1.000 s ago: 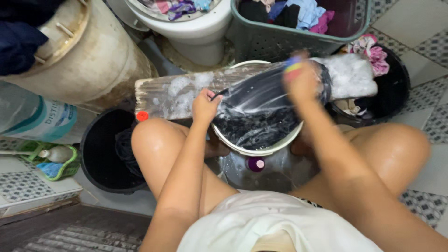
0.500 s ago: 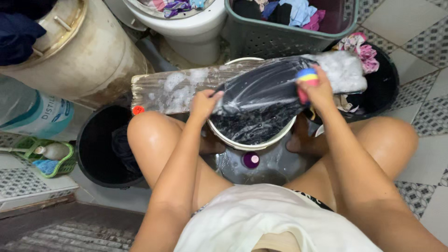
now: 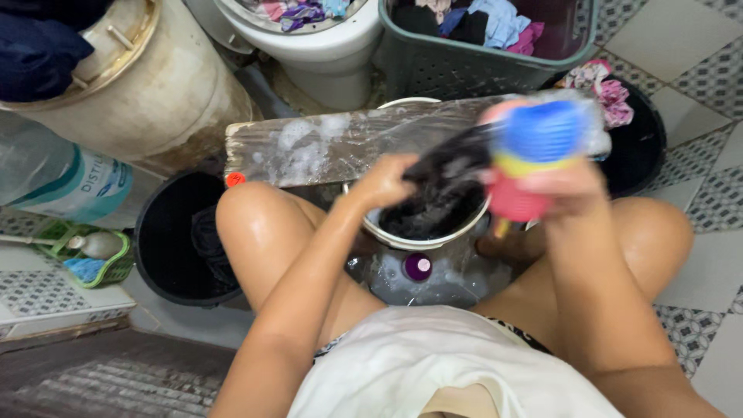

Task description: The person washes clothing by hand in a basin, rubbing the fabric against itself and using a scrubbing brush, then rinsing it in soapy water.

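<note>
Under the left fingers [image 3: 387, 179], dark cloth [image 3: 441, 182].

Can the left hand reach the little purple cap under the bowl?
Probably yes. The left hand grips the dark wet cloth right over the white bowl, and the purple cap sits just below the bowl's rim, between the knees, uncovered. The hand would need to let go of the cloth first.

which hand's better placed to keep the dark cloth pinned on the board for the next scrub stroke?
Left. The left hand already grips the dark garment at the wet board over the basin. The right hand is lifted and full, holding the scrub brush.
</note>
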